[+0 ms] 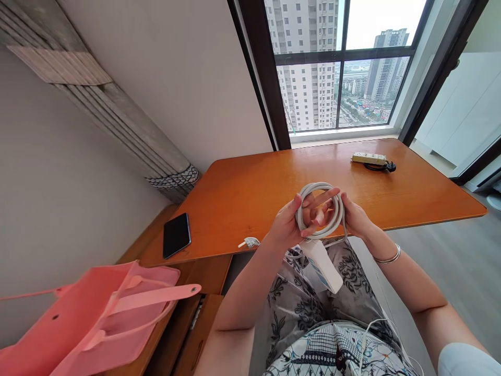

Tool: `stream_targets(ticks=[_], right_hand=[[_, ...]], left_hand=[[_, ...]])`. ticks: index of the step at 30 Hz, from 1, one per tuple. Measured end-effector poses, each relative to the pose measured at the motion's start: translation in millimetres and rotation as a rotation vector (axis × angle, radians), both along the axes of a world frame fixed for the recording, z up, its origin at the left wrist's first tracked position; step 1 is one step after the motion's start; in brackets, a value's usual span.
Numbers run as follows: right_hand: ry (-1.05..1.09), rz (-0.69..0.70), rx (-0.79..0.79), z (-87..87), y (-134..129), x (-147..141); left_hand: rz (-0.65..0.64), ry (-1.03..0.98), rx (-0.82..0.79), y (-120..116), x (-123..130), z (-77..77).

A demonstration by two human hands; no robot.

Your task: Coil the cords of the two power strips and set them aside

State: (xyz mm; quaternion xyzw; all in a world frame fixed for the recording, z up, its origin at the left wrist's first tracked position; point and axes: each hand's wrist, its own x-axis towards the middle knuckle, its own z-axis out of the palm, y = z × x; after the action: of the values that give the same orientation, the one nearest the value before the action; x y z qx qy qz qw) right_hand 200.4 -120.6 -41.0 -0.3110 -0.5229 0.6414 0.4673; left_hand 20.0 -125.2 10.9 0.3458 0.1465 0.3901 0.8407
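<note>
Above my lap, at the table's front edge, I hold a white cable (318, 186) wound into a round coil. My left hand (291, 222) grips the coil's left side, with its fingers reaching through the loop. My right hand (354, 215) is closed on the cable at the coil's right side. Just below the coil hangs a white power strip (323, 265), tilted over my patterned trousers. A white plug (249, 242) rests at the table's front edge, left of my hands.
The orange-brown wooden table (238, 193) stretches before me to a window. At its far right lies a second power strip (369, 158) with a black cord. A black tablet or phone (177, 236) lies left. An open pink bag (129, 313) stands at lower left. A thin white cord (366, 339) crosses my lap.
</note>
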Motion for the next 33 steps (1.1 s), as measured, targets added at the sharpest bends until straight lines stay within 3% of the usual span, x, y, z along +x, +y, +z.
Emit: stream_targets(ticks=[4, 10, 12, 15, 19, 21, 23, 28, 33], right_hand=[[-0.098, -0.045, 0.094, -13.1, -4, 1], [-0.124, -0.053, 0.126, -51.4, -10, 7], [-0.071, -0.131, 0.145, -60.8, -10, 7], [-0.028, -0.379, 0.188, -64.4, -7, 8], [-0.305, -0.780, 0.385, -46.1, -3, 21], [-0.562, -0.854, 0.538, -30.1, -5, 30], [-0.791, -0.784, 0.681, -13.8, -9, 35], [-1.270, -0.419, 0.866, 20.0, -31, 28], [-1.518, -0.348, 1.190, 49.6, -54, 19]], left_hand=[[0.135, -0.078, 0.070, -1, -6, 11.2], [0.497, -0.060, 0.218, 3, -25, 34.4], [0.559, -0.041, 0.268, 5, -29, 38.4], [0.614, -0.011, 0.319, 9, -31, 39.7], [0.644, 0.003, 0.387, 13, -31, 37.2], [0.635, 0.021, 0.430, 15, -32, 35.0], [0.613, 0.039, 0.471, 17, -33, 32.1], [0.525, 0.132, 0.586, 19, -28, 22.1], [0.437, 0.234, 0.779, 18, -22, 11.7]])
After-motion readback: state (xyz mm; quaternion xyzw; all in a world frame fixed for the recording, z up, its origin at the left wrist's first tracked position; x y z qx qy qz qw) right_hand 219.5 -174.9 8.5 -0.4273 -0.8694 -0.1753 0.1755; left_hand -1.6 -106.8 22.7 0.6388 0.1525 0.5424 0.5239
